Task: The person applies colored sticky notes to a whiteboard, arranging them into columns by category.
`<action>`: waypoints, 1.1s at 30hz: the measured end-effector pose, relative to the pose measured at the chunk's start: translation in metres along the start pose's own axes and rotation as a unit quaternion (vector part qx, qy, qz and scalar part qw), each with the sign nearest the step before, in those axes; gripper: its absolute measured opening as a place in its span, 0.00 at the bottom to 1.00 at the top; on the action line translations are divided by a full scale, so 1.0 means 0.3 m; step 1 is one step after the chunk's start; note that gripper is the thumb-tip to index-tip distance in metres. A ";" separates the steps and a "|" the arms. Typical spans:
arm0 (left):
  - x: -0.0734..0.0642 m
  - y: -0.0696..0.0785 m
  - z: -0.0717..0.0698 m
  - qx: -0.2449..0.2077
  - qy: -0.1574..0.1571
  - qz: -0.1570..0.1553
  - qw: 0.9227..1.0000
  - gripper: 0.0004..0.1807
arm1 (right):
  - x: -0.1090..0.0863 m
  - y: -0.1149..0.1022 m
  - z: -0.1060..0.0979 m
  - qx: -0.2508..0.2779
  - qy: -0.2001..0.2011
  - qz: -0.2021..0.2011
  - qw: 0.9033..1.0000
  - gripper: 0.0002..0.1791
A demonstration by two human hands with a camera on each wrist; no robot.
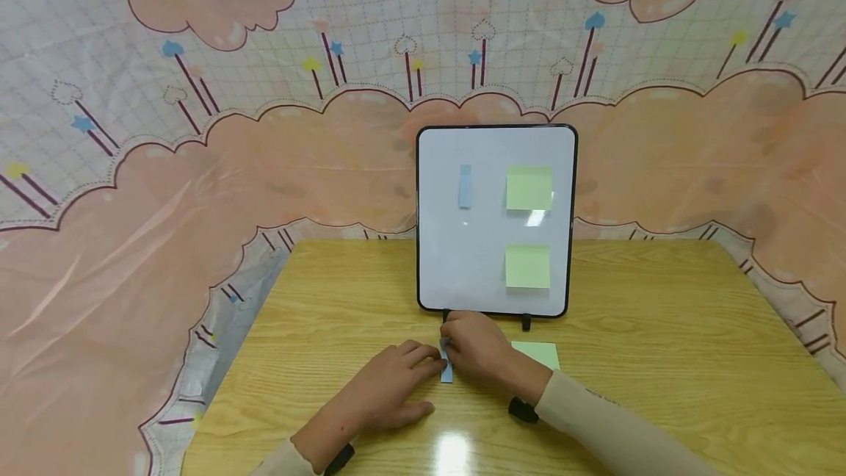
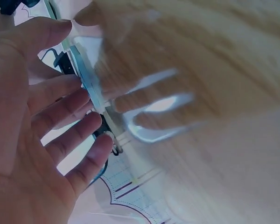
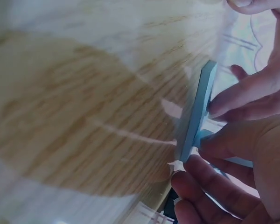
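A narrow blue sticky note pad (image 1: 446, 373) lies on the wooden table just in front of the whiteboard. My left hand (image 1: 393, 380) comes in from the left, its fingers extended and their tips touching the pad, thumb apart from them. At the pad's far end, my right hand (image 1: 479, 347) pinches a blue sticky note between thumb and fingers. The right wrist view shows the pad (image 3: 198, 109) edge-on, with a blue sheet bent away from it beside the right thumb (image 3: 224, 140). Part of that sheet is hidden behind the hand.
A whiteboard (image 1: 449, 263) stands on small black feet (image 1: 526, 322). It carries a blue strip note (image 1: 465, 186) at upper left and two green notes, one upper right (image 1: 529, 188), one lower right (image 1: 527, 267). A green pad (image 1: 538, 353) lies partly behind the right forearm.
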State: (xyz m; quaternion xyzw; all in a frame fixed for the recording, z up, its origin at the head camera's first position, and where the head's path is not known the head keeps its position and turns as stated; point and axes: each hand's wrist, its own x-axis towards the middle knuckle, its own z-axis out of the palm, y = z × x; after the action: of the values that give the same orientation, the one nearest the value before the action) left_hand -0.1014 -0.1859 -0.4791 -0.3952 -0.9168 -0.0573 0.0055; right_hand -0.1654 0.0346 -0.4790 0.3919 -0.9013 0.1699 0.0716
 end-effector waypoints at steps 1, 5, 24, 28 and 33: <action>0.001 0.001 -0.002 0.004 0.003 0.000 1.000 0.31 | 0.001 0.001 0.000 0.001 -0.001 0.001 1.000 0.06; 0.006 0.010 -0.010 0.012 0.000 -0.006 1.000 0.33 | 0.002 0.003 0.000 0.006 -0.007 0.008 1.000 0.06; 0.024 0.026 -0.006 0.010 -0.003 -0.007 1.000 0.30 | 0.011 0.001 -0.004 0.020 -0.027 0.038 0.999 0.09; 0.030 0.027 -0.010 0.006 -0.010 -0.010 1.000 0.29 | 0.018 0.003 -0.008 0.017 -0.025 0.039 0.999 0.08; 0.039 0.028 -0.007 0.015 -0.011 -0.009 1.000 0.27 | 0.027 0.009 -0.012 0.015 -0.015 0.041 0.999 0.08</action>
State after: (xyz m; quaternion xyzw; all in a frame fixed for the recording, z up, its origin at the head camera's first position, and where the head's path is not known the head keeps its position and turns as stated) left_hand -0.1035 -0.1719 -0.4755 -0.3874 -0.9211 -0.0393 0.0006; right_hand -0.1730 0.0321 -0.4742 0.3579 -0.9150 0.1804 0.0456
